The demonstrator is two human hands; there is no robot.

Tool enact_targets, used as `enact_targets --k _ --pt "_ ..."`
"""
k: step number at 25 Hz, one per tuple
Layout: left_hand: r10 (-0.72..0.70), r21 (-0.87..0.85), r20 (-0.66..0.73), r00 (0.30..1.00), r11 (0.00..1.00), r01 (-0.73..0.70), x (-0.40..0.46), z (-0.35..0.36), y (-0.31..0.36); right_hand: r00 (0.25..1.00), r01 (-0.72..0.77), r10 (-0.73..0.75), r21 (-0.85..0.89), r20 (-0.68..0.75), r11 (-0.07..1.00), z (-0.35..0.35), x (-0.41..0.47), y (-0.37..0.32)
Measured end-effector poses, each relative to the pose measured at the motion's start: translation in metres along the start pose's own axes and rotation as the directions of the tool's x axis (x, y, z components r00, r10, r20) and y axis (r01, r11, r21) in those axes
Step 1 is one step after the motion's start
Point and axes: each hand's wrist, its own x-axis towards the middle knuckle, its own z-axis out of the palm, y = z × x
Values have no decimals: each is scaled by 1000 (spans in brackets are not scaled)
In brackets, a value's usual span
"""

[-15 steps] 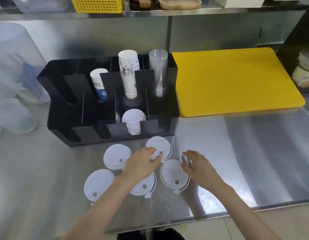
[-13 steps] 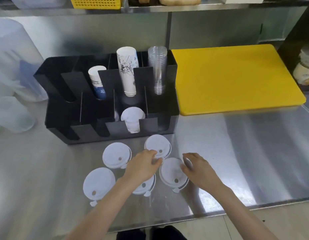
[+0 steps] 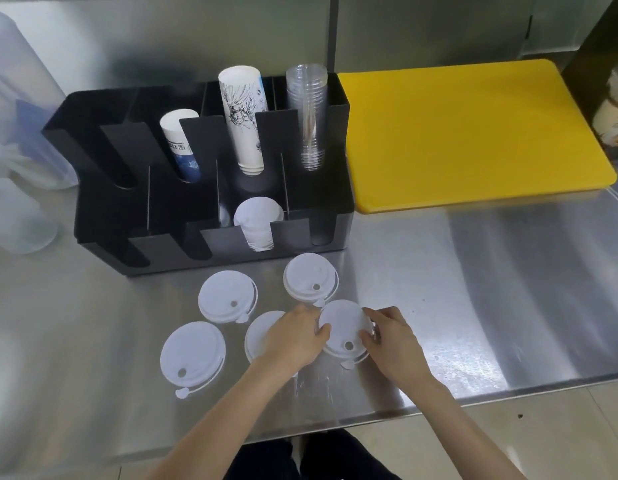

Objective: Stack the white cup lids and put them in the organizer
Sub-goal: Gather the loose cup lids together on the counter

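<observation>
Both hands meet on one white cup lid [image 3: 342, 329] near the counter's front edge: the left hand [image 3: 295, 336] grips its left rim with fingertips curled over the edge, and the right hand [image 3: 392, 337] pinches its right rim — whether the lid is lifted or resting flat on the steel cannot be told. Under the left hand lies a second lid [image 3: 261, 336], partly hidden by the palm. Three more lids lie loose on the stainless steel counter [image 3: 474, 289]: one [image 3: 310, 282] just behind the held lid, close to the organizer's front wall; one [image 3: 227, 300] to its left; and one [image 3: 192, 353] nearest the front left, its small tab pointing toward the counter edge. The black organizer [image 3: 103, 216] stands behind them, and a stack of white lids [image 3: 258, 221] already sits on edge in a front compartment. Its back slots hold a blue-printed paper cup stack [image 3: 181, 147], a taller sketch-printed paper cup stack [image 3: 243, 116] and a stack of clear plastic cups [image 3: 309, 112], all tilted. A yellow cutting board [image 3: 467, 133] lies just beside the organizer's right wall — flat on the counter.
</observation>
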Motion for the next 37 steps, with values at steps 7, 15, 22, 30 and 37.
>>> enact_targets --k 7,15,22,30,37 --pt "8 -183 -74 997 983 -21 -7 12 0 990 66 -44 171 -133 983 2 -8 -4" --pt "-99 -530 -332 938 842 -99 -32 -7 -18 988 131 -103 282 -112 950 5 -8 -26" --pt "-244 -587 -359 901 809 -14 -56 1 -53 985 160 -172 235 31 959 32 1 -49" --pt "-284 -590 -372 884 808 11 -62 17 -69 964 216 -239 178 116 960 43 8 -59" --pt "-290 -577 -348 892 815 40 -60 22 -70 961 240 -254 128 107 962 46 11 -58"
